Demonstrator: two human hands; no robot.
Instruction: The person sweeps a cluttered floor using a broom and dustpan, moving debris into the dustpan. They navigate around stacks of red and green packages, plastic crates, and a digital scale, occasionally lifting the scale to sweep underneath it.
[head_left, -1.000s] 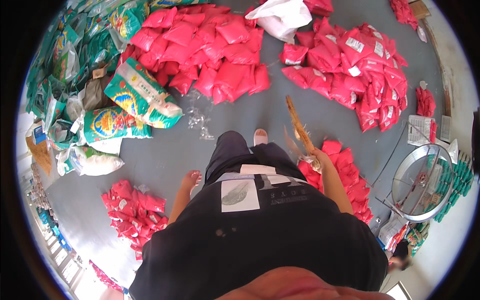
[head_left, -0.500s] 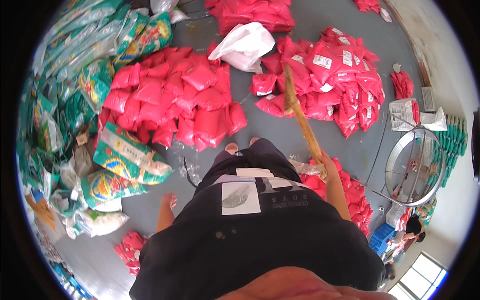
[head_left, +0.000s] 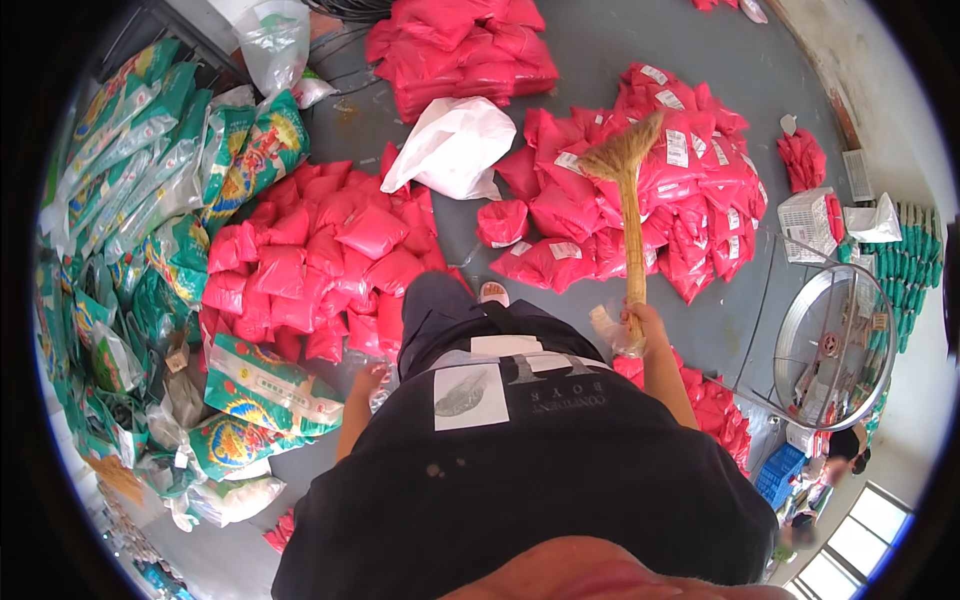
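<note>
My right hand (head_left: 643,325) is closed around the handle of a straw broom (head_left: 634,235). The fanned bristles point away from me, over a pile of pink-red plastic parcels (head_left: 700,185) with white labels. Beside that hand, a piece of clear plastic (head_left: 612,328) shows at the near end of the handle; whether it is held too I cannot tell. My left hand (head_left: 370,381) hangs low at my left side, fingers loosely bent and apart, with no held thing visible. Near it lies a green-and-white printed sack (head_left: 270,385). A heap of unlabelled pink-red parcels (head_left: 330,245) lies ahead of it.
A white plastic bag (head_left: 455,145) lies between the parcel piles, with another pink-red stack (head_left: 460,60) behind. Green printed sacks (head_left: 130,170) crowd the left. At right stand a round metal-framed fan (head_left: 832,345), a white basket (head_left: 806,225) and a blue crate (head_left: 779,475).
The broom has swung round, its bristles now fanned out over the labelled pile. My left hand has come forward and inward. The view has shifted as I step.
</note>
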